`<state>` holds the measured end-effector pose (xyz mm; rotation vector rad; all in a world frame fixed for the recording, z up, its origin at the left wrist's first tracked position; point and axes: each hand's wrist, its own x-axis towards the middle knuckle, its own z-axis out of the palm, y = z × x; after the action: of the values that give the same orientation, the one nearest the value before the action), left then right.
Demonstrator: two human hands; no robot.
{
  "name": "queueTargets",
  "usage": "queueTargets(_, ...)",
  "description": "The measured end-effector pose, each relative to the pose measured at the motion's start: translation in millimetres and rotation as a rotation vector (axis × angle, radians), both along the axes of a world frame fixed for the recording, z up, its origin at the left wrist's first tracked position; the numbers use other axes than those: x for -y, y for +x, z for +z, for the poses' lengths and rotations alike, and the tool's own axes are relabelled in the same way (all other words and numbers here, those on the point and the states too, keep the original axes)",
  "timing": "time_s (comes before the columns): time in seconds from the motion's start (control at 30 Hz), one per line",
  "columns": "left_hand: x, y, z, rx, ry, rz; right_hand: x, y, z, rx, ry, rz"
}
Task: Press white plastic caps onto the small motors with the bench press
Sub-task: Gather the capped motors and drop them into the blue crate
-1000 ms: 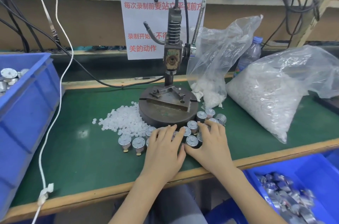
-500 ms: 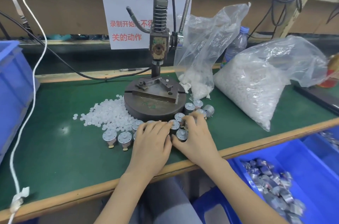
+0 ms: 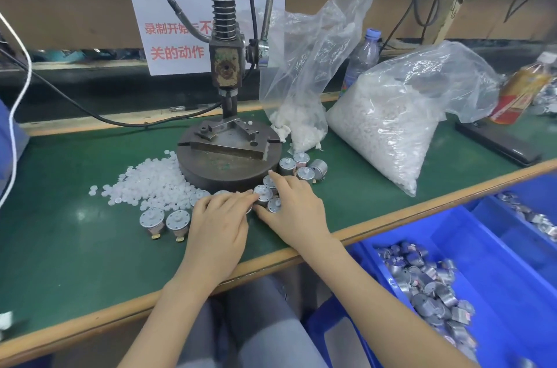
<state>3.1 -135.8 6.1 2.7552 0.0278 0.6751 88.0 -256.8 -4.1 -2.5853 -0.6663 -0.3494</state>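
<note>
Left hand (image 3: pixel 217 226) and right hand (image 3: pixel 297 211): both flat, fingers straight, resting on the tops of motors (image 3: pixel 262 194) bunched at the front of the press (image 3: pixel 226 66) base (image 3: pixel 229 165). Neither hand has anything gripped.

Head view, task parts:
- Motors stand shaft-up on the bench (image 3: pixel 75 247). One row curves round the base front, two stand apart to the left, and a few more sit right of the base.
- The ones on the right may already carry a white nub, but they're too small to be sure.
- Caps (image 3: pixel 150 183) are a loose pile touching the base on the left.

Handling, my read:
- Motors: small metal cans, rigid and dense for their size, with smooth sides. Pinch across the can body, not the shaft or the tabs underneath. They tip and roll easily, and one on the right is already lying over.
- Caps: tiny, light, slick plastic that scatters at a nudge. Pick them singly with the fingertips.

Room:
- Base fixture is clear on top and close ahead of both hands.
- Bench edge is right behind the wrists, with the motor bin (image 3: pixel 497 277) below on the right, so a motor swept backward drops off.
- Bags (image 3: pixel 385 126) crowd the right side near the lever (image 3: pixel 269 5). The left has open green past the caps.
</note>
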Motion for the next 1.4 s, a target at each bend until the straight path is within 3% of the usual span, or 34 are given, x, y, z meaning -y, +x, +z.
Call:
queueTargets(0.23,3,-1,0,0.018,0.014,0.026,-11,-11,3,0.197,-0.064,-0.166)
queueTargets(0.43,3,-1,-4,0.058,0.074,0.051,-6,-10,4,0.179,-0.012,-0.067)
queueTargets(0.83,1,0,-4,0.053,-0.034,0.052,-1,-17,6,0.240,0.060,0.044)
queueTargets(1.27,1,-1,-4,0.083,-0.072,0.037,-2,-24,12,0.372,-0.156,0.126)
queueTargets(1.4,1,-1,-5,0.097,-0.078,0.051,5,-16,15,0.397,-0.146,0.261)
